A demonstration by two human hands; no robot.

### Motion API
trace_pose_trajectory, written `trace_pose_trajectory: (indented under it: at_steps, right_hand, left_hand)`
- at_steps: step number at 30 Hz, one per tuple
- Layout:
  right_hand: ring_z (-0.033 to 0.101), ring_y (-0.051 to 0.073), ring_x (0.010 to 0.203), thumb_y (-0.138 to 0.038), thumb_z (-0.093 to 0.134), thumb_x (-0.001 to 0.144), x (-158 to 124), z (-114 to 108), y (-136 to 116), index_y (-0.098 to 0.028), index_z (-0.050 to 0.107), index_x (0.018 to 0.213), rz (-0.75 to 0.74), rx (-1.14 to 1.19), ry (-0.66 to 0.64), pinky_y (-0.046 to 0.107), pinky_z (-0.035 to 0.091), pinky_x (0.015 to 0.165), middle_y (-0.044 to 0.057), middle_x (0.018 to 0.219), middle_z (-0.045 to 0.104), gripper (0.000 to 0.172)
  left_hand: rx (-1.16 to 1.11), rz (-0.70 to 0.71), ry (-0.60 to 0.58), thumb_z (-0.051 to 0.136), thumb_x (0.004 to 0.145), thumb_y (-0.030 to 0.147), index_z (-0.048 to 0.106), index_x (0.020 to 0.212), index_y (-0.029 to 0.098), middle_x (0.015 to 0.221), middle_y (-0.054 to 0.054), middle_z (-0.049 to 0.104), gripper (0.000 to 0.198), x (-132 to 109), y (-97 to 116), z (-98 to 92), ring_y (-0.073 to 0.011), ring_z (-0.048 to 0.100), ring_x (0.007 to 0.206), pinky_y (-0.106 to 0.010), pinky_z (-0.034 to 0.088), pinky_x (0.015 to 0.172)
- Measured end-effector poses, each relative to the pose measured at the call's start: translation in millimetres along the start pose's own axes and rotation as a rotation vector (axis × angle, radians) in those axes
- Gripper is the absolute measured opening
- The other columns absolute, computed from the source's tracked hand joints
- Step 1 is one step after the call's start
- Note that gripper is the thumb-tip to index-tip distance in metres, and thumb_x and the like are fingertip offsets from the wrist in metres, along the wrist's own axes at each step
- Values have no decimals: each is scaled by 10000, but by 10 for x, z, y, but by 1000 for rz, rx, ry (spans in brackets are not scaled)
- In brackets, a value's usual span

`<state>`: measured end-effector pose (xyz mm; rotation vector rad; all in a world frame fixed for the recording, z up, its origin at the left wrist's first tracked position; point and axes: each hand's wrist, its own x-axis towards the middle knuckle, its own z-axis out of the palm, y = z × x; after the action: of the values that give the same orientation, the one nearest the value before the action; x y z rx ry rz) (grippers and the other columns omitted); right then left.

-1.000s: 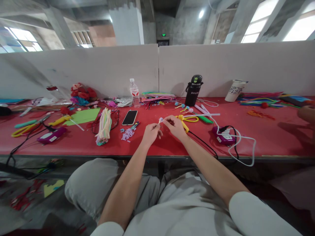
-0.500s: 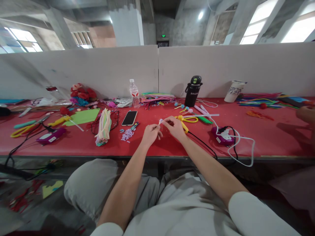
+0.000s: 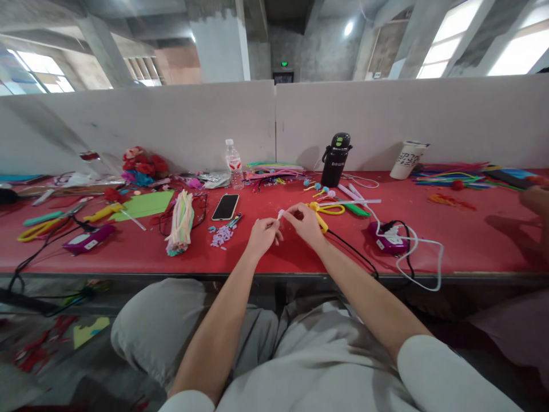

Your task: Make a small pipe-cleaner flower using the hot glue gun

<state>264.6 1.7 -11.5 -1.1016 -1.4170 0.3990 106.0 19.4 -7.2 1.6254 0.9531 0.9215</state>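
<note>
A small pale lilac-and-white craft piece (image 3: pixel 281 214) is held just above the red table, between my two hands. My left hand (image 3: pixel 263 234) pinches its lower end between thumb and forefinger, the other fingers curled. From the right, my right hand (image 3: pixel 303 222) closes thumb and forefinger on its upper part. The piece is too small to make out in detail. Left of my left hand lies a pile of short lilac bits (image 3: pixel 222 236), with a small blue tool (image 3: pixel 235 220) against it. Yellow-handled scissors (image 3: pixel 335 209) and a yellow glue gun (image 3: pixel 321 220) lie beside my right hand.
A phone (image 3: pixel 225 207) and a pastel pipe-cleaner bundle (image 3: pixel 180 222) lie to the left. Behind stand a water bottle (image 3: pixel 234 164) and a black flask (image 3: pixel 335 161). Cords trail from a purple power block (image 3: pixel 388 240). Another person's hand (image 3: pixel 536 199) shows at the far right.
Both hands stay in nearly the same place, with the small piece turned slightly between the fingertips. At the far right, the other person's hand has shifted a little.
</note>
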Motion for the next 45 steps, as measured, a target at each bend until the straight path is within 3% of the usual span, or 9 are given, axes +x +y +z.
trace_pose_trajectory:
  at_steps: [9, 16, 34, 40, 45]
  right_hand:
    - [571, 175, 704, -471, 633, 803, 4, -3, -47, -212, 571, 814, 50, 30, 73, 315, 482, 664, 36, 785, 618, 267]
    - [654, 208, 839, -434, 699, 726, 18, 23, -18, -204, 559, 917, 147, 160, -11, 345, 522, 765, 67, 880, 670, 330]
    - [622, 188, 745, -447, 697, 716, 20, 28, -5, -218, 527, 819, 117, 125, 7, 333, 521, 704, 38, 798, 633, 303]
    - [626, 193, 747, -438, 701, 717, 20, 32, 11, -218, 527, 826, 119, 145, 4, 339, 524, 704, 41, 803, 637, 301]
    - [624, 188, 739, -407, 692, 727, 12, 28, 11, -212, 532, 823, 98, 143, -4, 331, 520, 696, 38, 801, 635, 270]
  left_hand:
    - [-68, 1, 11, 526, 860, 331, 672, 850, 128, 495, -14, 622, 250, 18, -20, -5, -115, 526, 362, -221, 405, 417]
    - [-68, 19, 9, 535, 854, 351, 674, 844, 130, 496, -16, 621, 261, 20, -19, -22, -117, 530, 367, -220, 401, 418]
    - [126, 97, 8, 485, 867, 296, 661, 809, 164, 528, 0, 610, 227, -38, 23, -22, -112, 531, 422, -216, 381, 470]
    - [198, 152, 36, 465, 901, 391, 582, 740, 180, 576, -5, 627, 291, -52, 42, -34, -118, 534, 453, -225, 379, 482]
    - [203, 147, 58, 445, 913, 461, 608, 769, 178, 563, -5, 618, 357, -49, 39, -36, -116, 525, 455, -223, 370, 487]
